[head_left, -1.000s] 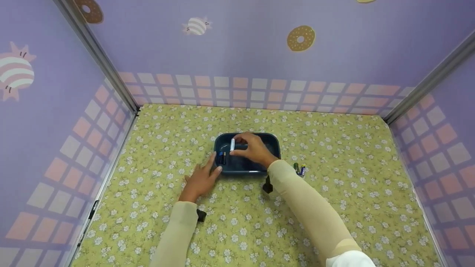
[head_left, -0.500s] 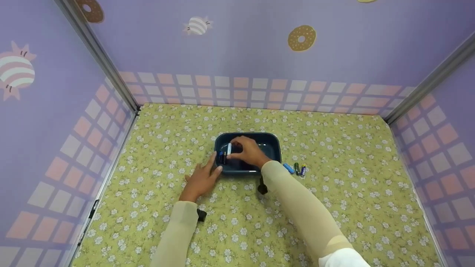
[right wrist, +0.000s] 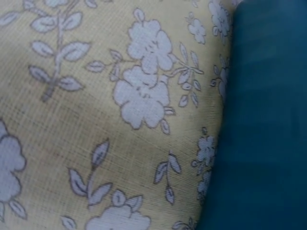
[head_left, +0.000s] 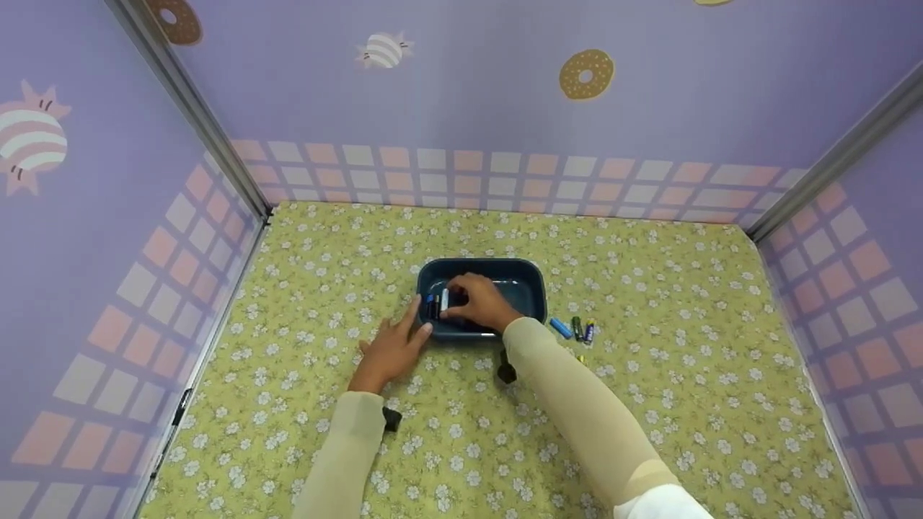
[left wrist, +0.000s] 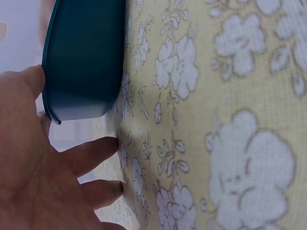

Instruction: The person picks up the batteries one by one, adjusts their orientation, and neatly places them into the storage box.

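Observation:
A dark teal plastic basin lies on the flowered cloth in the head view. My right hand is inside it, pinching a white battery between thumb and fingers. Directly left of that battery, two dark batteries lie side by side along the basin's left end. My left hand touches the basin's near left corner. In the left wrist view its thumb and a finger meet the basin rim, and the other fingers spread down toward the cloth. The right wrist view shows only the basin's outer wall and cloth.
Right of the basin lie a light blue battery, a green one and a purple one. A small yellow tip peeks out beside the right sleeve. Patterned walls enclose the table on three sides.
My right hand has lowered the white battery toward the near left, beside the dark ones. The right forearm's shift has uncovered the light blue battery and a yellow tip. My left hand stays put.

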`<state>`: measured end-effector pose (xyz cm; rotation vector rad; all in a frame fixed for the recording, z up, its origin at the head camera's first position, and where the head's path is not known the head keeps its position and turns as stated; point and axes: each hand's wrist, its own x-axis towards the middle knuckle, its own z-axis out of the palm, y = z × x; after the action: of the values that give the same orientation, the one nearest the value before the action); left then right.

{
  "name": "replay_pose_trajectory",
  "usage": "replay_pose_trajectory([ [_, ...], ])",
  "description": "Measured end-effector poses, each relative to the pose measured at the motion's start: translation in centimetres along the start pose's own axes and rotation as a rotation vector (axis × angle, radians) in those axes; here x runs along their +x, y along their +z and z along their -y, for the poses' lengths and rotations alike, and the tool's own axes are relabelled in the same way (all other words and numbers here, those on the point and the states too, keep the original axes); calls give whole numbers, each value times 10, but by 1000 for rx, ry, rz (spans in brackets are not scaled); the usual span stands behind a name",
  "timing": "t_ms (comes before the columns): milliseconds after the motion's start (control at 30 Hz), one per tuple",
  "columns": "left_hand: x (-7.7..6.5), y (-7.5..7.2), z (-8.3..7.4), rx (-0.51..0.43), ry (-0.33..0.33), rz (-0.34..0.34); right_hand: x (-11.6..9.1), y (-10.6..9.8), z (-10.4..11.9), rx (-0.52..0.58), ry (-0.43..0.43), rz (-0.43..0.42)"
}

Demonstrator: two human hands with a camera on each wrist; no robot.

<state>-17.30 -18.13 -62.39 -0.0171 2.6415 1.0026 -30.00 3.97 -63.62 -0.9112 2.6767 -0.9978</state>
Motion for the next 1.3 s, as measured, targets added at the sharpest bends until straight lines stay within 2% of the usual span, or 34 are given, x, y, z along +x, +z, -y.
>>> replay_pose_trajectory([
  [667, 2, 0, 0, 5, -1, 3, 3, 5, -6, -75, -45, 1],
  [1300, 0, 0, -1, 10, 0, -9, 4, 5, -2, -175, 10, 67],
])
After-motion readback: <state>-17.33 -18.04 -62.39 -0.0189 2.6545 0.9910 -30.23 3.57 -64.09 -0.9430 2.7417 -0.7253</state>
